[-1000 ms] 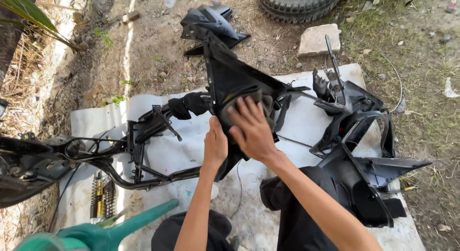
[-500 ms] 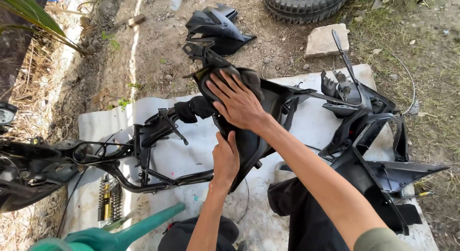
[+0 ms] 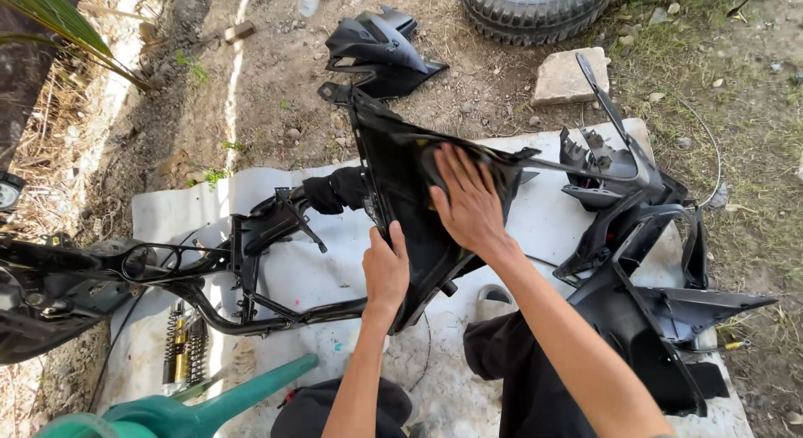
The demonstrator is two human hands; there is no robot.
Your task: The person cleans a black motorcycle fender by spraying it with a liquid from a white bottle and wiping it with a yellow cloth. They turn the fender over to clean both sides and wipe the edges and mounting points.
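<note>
Black fairing panel point(image 3: 410, 195) | two hands: left hand point(image 3: 386, 269), right hand point(image 3: 468, 205) | one tyre point(image 3: 535, 10)

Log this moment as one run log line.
left hand: grips black plastic panel edge | right hand: flat on panel | under: white sheet

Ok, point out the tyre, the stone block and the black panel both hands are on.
tyre point(image 3: 535, 11), head view, on its tread.
stone block point(image 3: 565, 76), head view, on its flat top face.
black panel point(image 3: 401, 166), head view, on its inner face left of the right hand.
</note>
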